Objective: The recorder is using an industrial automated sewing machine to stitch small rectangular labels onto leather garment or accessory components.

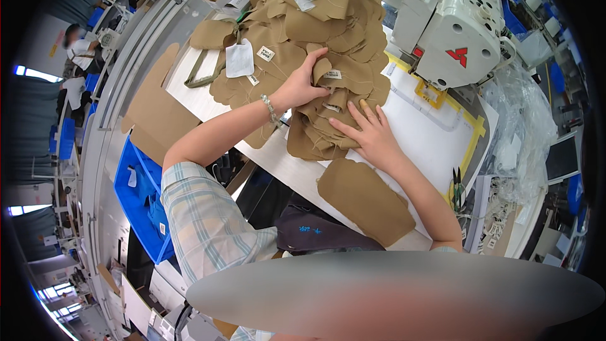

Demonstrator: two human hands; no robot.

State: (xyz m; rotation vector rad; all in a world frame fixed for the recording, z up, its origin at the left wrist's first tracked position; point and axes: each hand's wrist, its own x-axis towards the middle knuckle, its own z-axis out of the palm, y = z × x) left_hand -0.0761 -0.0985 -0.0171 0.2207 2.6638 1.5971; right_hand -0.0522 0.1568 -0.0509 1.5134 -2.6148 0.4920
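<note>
You are working at the pile of tan fabric pieces (303, 44) that is spreading across the white bench (189, 82), and everything here is placed against that pile. Your left hand (302, 85) is curling its fingers over the pile's near middle, pinching up a folded tan piece (322, 71) with a small white label. Your right hand (372, 132) is lying open and flat, fingers spread, pressing down on the pile's near-right lobe and gripping nothing. Just nearer you than the pile, a single tan piece (366, 199) is lying apart and overhanging the bench's front edge. To the pile's right, a white sewing machine (461, 25) is standing close, with a yellow-framed template (470, 129) bordering a bare white patch between them. Left of the pile, flat cardboard (154, 110) is hanging past the bench edge, and a blue bin (142, 196) is sitting below it.
</note>
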